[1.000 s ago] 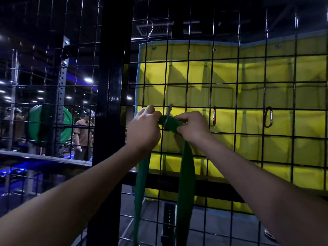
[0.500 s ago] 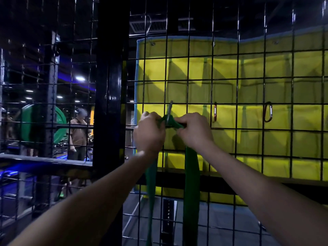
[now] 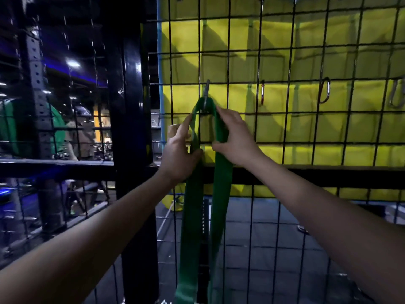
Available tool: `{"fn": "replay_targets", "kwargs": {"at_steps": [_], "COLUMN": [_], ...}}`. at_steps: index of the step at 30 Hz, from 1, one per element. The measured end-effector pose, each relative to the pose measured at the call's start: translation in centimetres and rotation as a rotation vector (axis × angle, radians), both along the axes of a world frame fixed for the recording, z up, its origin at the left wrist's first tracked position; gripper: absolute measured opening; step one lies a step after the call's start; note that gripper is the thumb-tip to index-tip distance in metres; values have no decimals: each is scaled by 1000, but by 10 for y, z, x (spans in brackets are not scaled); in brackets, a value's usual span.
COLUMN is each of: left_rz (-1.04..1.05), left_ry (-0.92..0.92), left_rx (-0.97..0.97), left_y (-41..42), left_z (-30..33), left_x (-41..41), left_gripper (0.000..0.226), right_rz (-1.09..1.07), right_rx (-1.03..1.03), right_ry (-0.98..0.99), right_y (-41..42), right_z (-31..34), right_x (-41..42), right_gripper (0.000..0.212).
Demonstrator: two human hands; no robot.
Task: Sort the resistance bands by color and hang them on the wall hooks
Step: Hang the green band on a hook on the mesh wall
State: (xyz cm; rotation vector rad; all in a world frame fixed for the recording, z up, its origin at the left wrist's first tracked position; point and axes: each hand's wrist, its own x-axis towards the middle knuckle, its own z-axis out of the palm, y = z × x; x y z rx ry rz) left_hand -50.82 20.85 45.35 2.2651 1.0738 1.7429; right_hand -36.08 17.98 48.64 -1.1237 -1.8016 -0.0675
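A green resistance band (image 3: pixel 221 194) hangs as a long loop from a grey carabiner hook (image 3: pixel 206 93) clipped to the black wire grid wall (image 3: pixel 285 115). Its two strands drop past the bottom of the frame. My left hand (image 3: pixel 178 154) pinches the left strand just below the hook. My right hand (image 3: pixel 235 141) holds the right strand between thumb and fingers at about the same height. The band's top sits over the hook's lower end.
More carabiner hooks hang on the grid to the right: a red one (image 3: pixel 262 93), a red-and-grey one (image 3: pixel 325 90) and a grey one (image 3: pixel 397 93). Yellow padding (image 3: pixel 306 51) lies behind the grid. A thick black post (image 3: pixel 129 106) stands left; a person (image 3: pixel 82 132) is beyond it.
Both hands have slid down from the hook along the band's two strands, and their fingers have loosened. The band's top now rests on the hook. The view has shifted closer and downward.
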Motion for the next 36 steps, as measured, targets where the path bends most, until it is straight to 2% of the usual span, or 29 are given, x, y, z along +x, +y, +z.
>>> {"fn": "replay_targets", "kwargs": {"at_steps": [3, 6, 9, 15, 19, 22, 25, 29, 36], "left_rz": [53, 208, 333, 297, 265, 308, 370, 290, -50], "left_ry": [49, 153, 235, 273, 283, 250, 291, 414, 509], "left_rx": [4, 52, 15, -197, -220, -189, -103, -208, -403], "left_y": [-10, -19, -30, -55, -72, -87, -106, -125, -137], "left_z": [-11, -11, -10, -22, -38, -53, -70, -104, -199], "left_x": [-4, -2, 1, 6, 10, 14, 28, 70, 168], "left_gripper": [84, 84, 87, 98, 99, 87, 67, 58, 60], "right_rz": [10, 70, 101, 75, 92, 123, 90, 0, -219], "right_rx": [-27, -93, -131, -216, -298, -363, -398, -485, -654], "right_ry": [49, 109, 126, 48, -10, 37, 22, 52, 112], "right_y": [-5, -11, -18, -31, -41, -53, -69, -92, -144], "right_z": [-5, -3, -6, -16, -40, -65, -90, -127, -217], "right_x": [-1, -4, -3, 6, 13, 22, 42, 84, 179], "right_gripper": [80, 78, 77, 78, 75, 72, 68, 64, 54]}}
